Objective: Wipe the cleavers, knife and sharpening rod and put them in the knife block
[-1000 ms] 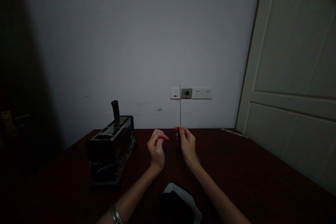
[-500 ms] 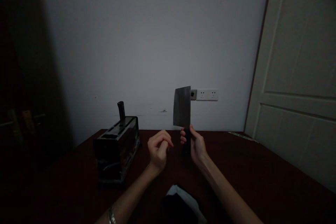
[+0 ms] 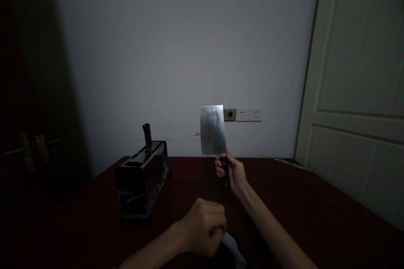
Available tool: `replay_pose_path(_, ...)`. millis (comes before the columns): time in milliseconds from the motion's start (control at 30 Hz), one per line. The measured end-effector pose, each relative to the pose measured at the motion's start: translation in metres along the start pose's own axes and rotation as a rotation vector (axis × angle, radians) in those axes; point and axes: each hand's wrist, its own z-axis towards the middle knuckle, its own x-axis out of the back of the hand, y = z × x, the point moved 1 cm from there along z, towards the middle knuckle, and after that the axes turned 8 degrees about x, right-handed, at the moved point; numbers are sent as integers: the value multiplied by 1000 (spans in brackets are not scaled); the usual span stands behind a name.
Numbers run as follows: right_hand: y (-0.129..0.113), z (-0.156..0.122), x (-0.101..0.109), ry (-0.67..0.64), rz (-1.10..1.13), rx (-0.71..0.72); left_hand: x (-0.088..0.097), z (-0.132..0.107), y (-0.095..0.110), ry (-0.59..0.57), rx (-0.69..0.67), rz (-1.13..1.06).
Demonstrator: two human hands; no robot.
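A cleaver (image 3: 213, 130) stands upright in my right hand (image 3: 236, 174), its broad metal blade up and its edge side to the left. The fingers are wrapped round its black riveted handle (image 3: 224, 172). Lower and closer to me, my left hand (image 3: 205, 227) is curled into a fist, and nothing shows sticking out of it. Just beyond its knuckles lies a pale-edged dark item, perhaps a cloth (image 3: 233, 246), partly covered by the hand; whether they touch I cannot tell.
A black knife block (image 3: 143, 180) with slots on top stands at the left of the dark red table (image 3: 271, 201). One black-handled knife (image 3: 147, 134) is in it. Behind are a wall with sockets (image 3: 248, 114) and, at right, a pale door (image 3: 356, 92).
My left hand has come down and towards me, away from beside the cleaver, to the pale-edged item. The cleaver has turned, so its blade face looks broader and brighter.
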Motion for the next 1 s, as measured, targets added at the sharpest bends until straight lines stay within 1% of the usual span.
replay_pose_path(67, 1, -1, -2, -7, -23, 8, -20, -11, -2, -275, -75, 187)
replay_pose_path(100, 1, -2, -2, -9, -30, 12, -27, -16, -4, -370, -105, 260)
replay_pose_path(133, 1, -2, -3, -9, -35, 17, -32, -20, -5, -431, -126, 314)
replay_pose_path(167, 1, -3, -3, -10, -38, 20, -34, -22, -6, -467, -139, 354)
replay_pose_path(200, 1, -3, -4, -11, -39, 22, -35, -24, -6, -480, -148, 384)
replay_pose_path(333, -1, -4, -5, -27, -38, 18, -32, -28, -5, -471, -189, 457)
replay_pose_path(433, 0, -4, -7, -31, -45, 16, -36, -33, -7, -418, -174, 538)
replay_pose_path(500, 1, -4, -8, -30, -57, 20, -43, -37, -11, -362, -142, 599)
replay_pose_path(567, 3, -3, -8, -35, -66, 20, -50, -41, -16, -333, -113, 632)
replay_pose_path(667, 4, -3, -8, -38, -70, 22, -58, -46, -23, -330, -72, 624)
replay_pose_path(767, 4, -3, -7, -36, -59, 24, -60, -49, -27, -301, -10, 584)
replay_pose_path(833, 4, -2, -6, -34, -48, 21, -57, -50, -30, -261, 65, 494)
replay_pose_path(900, 5, -2, -4, -28, -37, 18, -51, -49, -37, -176, 194, 286)
replay_pose_path(933, 5, -1, -3, -25, -33, 19, -45, -46, -42, -101, 287, 147)
replay_pose_path(1000, 5, 0, -1, -20, -32, 23, -28, -39, -57, 129, 525, -144)
